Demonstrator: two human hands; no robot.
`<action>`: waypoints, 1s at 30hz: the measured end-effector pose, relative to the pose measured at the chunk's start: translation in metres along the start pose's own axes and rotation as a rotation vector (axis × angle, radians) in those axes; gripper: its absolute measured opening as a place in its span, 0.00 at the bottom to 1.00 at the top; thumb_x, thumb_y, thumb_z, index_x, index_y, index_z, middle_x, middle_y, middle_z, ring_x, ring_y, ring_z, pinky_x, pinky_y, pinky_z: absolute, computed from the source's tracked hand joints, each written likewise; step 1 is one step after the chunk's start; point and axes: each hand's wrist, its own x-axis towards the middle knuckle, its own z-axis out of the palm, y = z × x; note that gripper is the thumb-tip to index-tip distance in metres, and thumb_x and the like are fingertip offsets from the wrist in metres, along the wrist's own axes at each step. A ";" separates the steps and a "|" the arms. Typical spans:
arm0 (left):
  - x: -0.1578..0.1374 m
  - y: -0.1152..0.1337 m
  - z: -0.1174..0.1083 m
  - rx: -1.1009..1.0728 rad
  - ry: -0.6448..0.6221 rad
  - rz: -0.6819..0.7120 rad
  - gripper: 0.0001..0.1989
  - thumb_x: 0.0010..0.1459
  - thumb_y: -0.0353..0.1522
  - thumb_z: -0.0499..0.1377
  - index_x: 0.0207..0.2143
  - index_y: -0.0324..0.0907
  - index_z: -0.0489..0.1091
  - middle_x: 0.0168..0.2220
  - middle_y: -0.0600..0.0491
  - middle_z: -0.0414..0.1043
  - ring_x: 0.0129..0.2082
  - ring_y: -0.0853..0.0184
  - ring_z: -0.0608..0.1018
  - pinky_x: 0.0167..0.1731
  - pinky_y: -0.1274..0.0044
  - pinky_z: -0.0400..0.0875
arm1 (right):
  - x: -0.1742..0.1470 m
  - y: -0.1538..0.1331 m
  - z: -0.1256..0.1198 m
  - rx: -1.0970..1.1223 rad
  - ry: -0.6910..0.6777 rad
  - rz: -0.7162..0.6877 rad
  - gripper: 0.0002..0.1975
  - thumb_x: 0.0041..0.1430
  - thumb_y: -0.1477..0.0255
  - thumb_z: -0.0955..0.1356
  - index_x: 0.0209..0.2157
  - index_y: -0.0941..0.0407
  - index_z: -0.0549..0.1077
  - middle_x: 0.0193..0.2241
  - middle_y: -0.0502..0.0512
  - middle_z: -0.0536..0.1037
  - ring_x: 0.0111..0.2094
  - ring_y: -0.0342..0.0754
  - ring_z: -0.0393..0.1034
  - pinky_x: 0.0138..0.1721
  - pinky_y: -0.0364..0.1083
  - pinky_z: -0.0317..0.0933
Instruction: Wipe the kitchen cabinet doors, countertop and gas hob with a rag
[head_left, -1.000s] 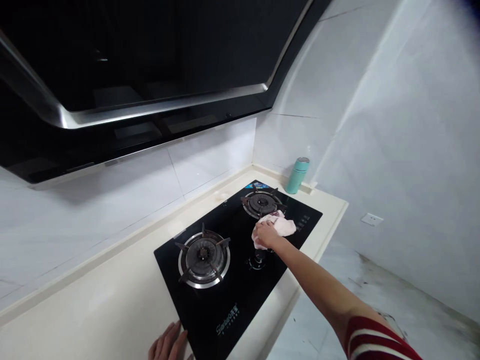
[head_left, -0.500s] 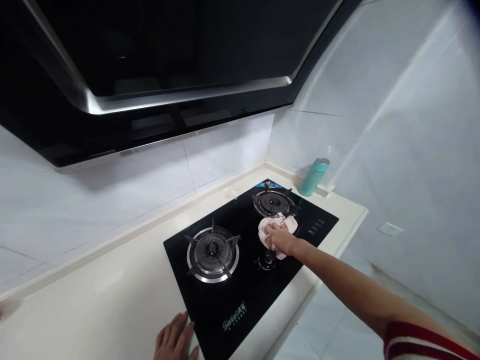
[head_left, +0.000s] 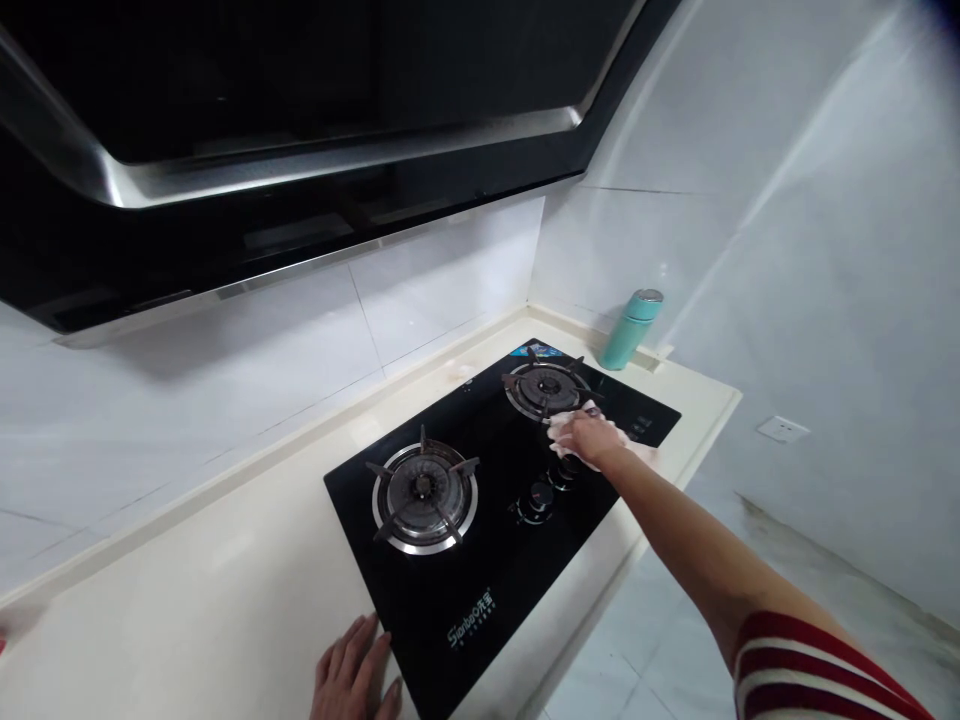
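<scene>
My right hand (head_left: 592, 438) presses a pale pink cloth (head_left: 564, 432) onto the black glass gas stove (head_left: 491, 545), just in front of the far burner (head_left: 546, 388). Part of the cloth spreads out to the right of the hand, over the stove's right side. Two control knobs lie nearby; the front knob (head_left: 536, 500) shows fully, while the other is partly behind my wrist. On the cream countertop (head_left: 247, 590), my left hand (head_left: 352, 672) rests with fingers stretched out, its fingertips at the stove's left front edge. The near burner (head_left: 424, 492) lies between the two hands.
A black range hood (head_left: 360, 200) hangs low above the stove. A teal bottle (head_left: 630, 330) stands in the back right corner by the tiled wall. A wall socket (head_left: 782, 430) is at the right, beyond the counter's end.
My right hand has slid the cloth to the right across the glass, away from the front knob, and the cloth is more spread out. My left hand stays in place.
</scene>
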 end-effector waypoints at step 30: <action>0.003 0.007 -0.006 0.013 0.035 -0.018 0.23 0.59 0.39 0.61 0.57 0.47 0.69 0.58 0.49 0.72 0.59 0.61 0.72 0.51 0.69 0.69 | -0.184 -0.134 0.075 0.478 0.124 -0.227 0.24 0.65 0.57 0.63 0.61 0.47 0.68 0.68 0.58 0.58 0.68 0.61 0.52 0.64 0.65 0.52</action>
